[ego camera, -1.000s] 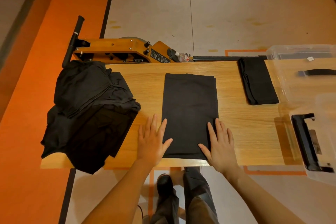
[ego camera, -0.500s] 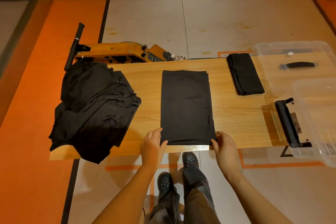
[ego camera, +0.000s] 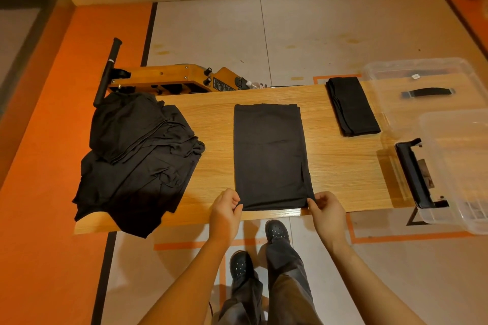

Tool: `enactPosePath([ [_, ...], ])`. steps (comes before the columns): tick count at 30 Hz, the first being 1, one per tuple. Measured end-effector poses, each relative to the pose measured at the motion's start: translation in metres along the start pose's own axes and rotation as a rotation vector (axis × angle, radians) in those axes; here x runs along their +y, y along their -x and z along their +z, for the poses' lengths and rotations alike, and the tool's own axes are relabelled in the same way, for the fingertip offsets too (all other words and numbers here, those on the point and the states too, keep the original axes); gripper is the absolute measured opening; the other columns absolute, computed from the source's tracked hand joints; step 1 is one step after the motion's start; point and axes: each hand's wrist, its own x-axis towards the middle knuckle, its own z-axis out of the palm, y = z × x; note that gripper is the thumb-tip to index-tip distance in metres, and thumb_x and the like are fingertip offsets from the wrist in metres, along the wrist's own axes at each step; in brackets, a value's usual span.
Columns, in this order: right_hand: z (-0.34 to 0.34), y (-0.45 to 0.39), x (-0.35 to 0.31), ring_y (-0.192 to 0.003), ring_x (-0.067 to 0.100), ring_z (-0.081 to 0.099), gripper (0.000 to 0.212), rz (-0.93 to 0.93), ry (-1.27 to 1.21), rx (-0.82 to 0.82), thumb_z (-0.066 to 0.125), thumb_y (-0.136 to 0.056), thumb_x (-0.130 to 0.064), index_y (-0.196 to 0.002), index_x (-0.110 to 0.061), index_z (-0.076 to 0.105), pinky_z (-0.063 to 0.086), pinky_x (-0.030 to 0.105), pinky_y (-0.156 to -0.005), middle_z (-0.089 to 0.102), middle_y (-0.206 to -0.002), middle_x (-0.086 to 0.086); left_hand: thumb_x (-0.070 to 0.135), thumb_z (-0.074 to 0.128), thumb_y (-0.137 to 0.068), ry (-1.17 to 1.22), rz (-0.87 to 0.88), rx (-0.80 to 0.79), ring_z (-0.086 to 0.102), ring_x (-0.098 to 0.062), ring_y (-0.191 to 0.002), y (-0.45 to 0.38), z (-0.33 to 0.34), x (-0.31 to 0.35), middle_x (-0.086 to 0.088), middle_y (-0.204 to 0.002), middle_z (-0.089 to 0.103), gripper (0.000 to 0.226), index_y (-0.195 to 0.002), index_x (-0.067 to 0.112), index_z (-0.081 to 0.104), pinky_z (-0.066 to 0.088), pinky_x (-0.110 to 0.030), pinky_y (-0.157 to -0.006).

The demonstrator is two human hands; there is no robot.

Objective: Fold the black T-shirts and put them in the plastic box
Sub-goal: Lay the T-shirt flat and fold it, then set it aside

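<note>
- Pinching the near-left corner of the half-folded T-shirt (ego camera: 270,155) with the left hand (ego camera: 225,210), fingers curled onto the hem.
- Pinching the near-right corner with the right hand (ego camera: 326,210), thumb and fingers closed on the cloth.
- Lying lengthwise at the middle of the bench (ego camera: 340,166), that shirt, its near edge just at the bench lip.
- Risking a skewed fold: lifting one corner ahead of the other, probably dragging the long panel off square.
- Risking the loose flap along the right side slipping out, judging by the slit showing there.
- Risking the under layers sliding toward the lip and off the bench, being thin cloth so close to the edge.
- Overhanging the left end already, the unfolded pile (ego camera: 137,158); likely slipping to the floor if nudged.
- Counting: one shirt in hand, one folded T-shirt (ego camera: 352,107) near the far right, just beside the plastic box (ego camera: 414,67).
- Counting the pile: several shirts, exact number not readable.
- Counting containers: one box, plus a clear lid (ego camera: 459,166) with a black latch at the right end, possibly a second box.
- Sitting behind the bench, one orange machine (ego camera: 169,80).
</note>
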Motion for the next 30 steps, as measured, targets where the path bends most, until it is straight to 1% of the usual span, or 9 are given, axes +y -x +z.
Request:
enactPosePath([
  [4, -0.003, 0.004, -0.005, -0.075, 0.014, 0.061, 0.015, 0.034, -0.149, -0.009, 0.067, -0.087, 0.000, -0.089, -0.010, 0.056, 0.045, 0.020, -0.065, 0.062, -0.081, 0.001, -0.005, 0.060, -0.086, 0.053, -0.017, -0.045, 0.055, -0.013, -0.077, 0.000, -0.001, 0.002, 0.007, -0.089, 0.051, 0.025, -0.081, 0.019, 0.063, 0.047, -0.018, -0.070],
  [7, -0.004, 0.004, -0.002, -0.077, 0.022, 0.061, 0.017, 0.024, -0.188, -0.005, 0.065, -0.086, 0.005, -0.085, -0.009, 0.055, 0.049, 0.027, -0.069, 0.061, -0.081, 0.006, -0.003, 0.060, -0.087, 0.093, -0.079, -0.112, 0.057, -0.015, -0.080, -0.002, -0.004, 0.003, 0.007, -0.093, 0.052, 0.033, -0.075, 0.027, 0.062, 0.046, -0.015, -0.072],
  [9, -0.006, 0.005, 0.000, -0.083, 0.021, 0.064, 0.016, -0.003, -0.190, -0.035, 0.062, -0.088, 0.007, -0.088, -0.009, 0.060, 0.051, 0.022, -0.072, 0.063, -0.087, 0.006, -0.001, 0.059, -0.089, 0.099, -0.132, -0.160, 0.057, -0.015, -0.081, -0.005, -0.005, 0.003, 0.010, -0.089, 0.055, 0.033, -0.076, 0.029, 0.062, 0.046, -0.015, -0.072],
  [14, -0.014, 0.009, -0.001, -0.092, 0.002, 0.056, 0.030, -0.062, -0.032, -0.102, 0.062, -0.086, 0.009, -0.107, -0.010, 0.070, 0.043, 0.000, -0.074, 0.057, -0.114, 0.005, 0.001, 0.058, -0.090, 0.100, -0.202, -0.224, 0.056, -0.013, -0.090, -0.010, -0.007, 0.004, 0.003, -0.090, 0.060, 0.023, -0.096, 0.021, 0.066, 0.047, -0.019, -0.078],
  [17, -0.018, 0.010, 0.000, -0.093, 0.003, 0.055, 0.033, -0.086, 0.026, -0.121, 0.064, -0.084, 0.011, -0.112, -0.007, 0.069, 0.041, -0.001, -0.076, 0.047, -0.126, 0.003, -0.008, 0.053, -0.083, 0.021, -0.189, -0.267, 0.052, -0.017, -0.087, -0.013, -0.009, 0.008, 0.003, -0.092, 0.050, 0.037, -0.107, 0.018, 0.065, 0.051, -0.030, -0.082],
  [19, -0.019, 0.010, 0.003, -0.097, 0.008, 0.057, 0.034, -0.124, 0.084, -0.134, 0.066, -0.084, 0.010, -0.113, -0.007, 0.068, 0.041, -0.001, -0.080, 0.045, -0.132, 0.004, -0.013, 0.048, -0.079, -0.056, -0.130, -0.290, 0.048, -0.016, -0.087, -0.011, -0.010, 0.009, 0.003, -0.097, 0.046, 0.046, -0.112, 0.017, 0.062, 0.049, -0.027, -0.083],
  [23, -0.021, 0.010, 0.004, -0.109, 0.020, 0.057, 0.027, -0.287, 0.245, -0.103, 0.065, -0.088, 0.005, -0.112, -0.006, 0.069, 0.043, 0.019, -0.094, 0.045, -0.136, 0.008, -0.014, 0.051, -0.080, -0.122, -0.033, -0.224, 0.045, -0.009, -0.080, -0.004, -0.012, 0.009, 0.005, -0.093, 0.045, 0.043, -0.107, 0.018, 0.064, 0.038, -0.008, -0.070],
  [27, -0.029, 0.002, -0.001, -0.112, 0.026, 0.055, 0.020, -0.435, 0.360, -0.053, 0.075, -0.082, -0.006, -0.101, -0.009, 0.072, 0.051, 0.038, -0.090, 0.051, -0.131, 0.011, -0.006, 0.060, -0.082, -0.053, 0.044, -0.124, 0.046, -0.007, -0.072, -0.004, -0.015, 0.014, 0.009, -0.085, 0.046, 0.028, -0.095, 0.017, 0.068, 0.041, -0.018, -0.068],
  [30, -0.036, -0.012, -0.004, -0.122, 0.030, 0.049, 0.015, -0.591, 0.429, -0.067, 0.076, -0.076, -0.010, -0.089, -0.013, 0.070, 0.042, 0.045, -0.099, 0.054, -0.136, 0.011, 0.002, 0.065, -0.083, -0.047, 0.093, -0.066, 0.050, -0.012, -0.084, -0.010, -0.017, 0.018, 0.006, -0.093, 0.049, 0.019, -0.093, 0.017, 0.070, 0.045, -0.021, -0.076],
])
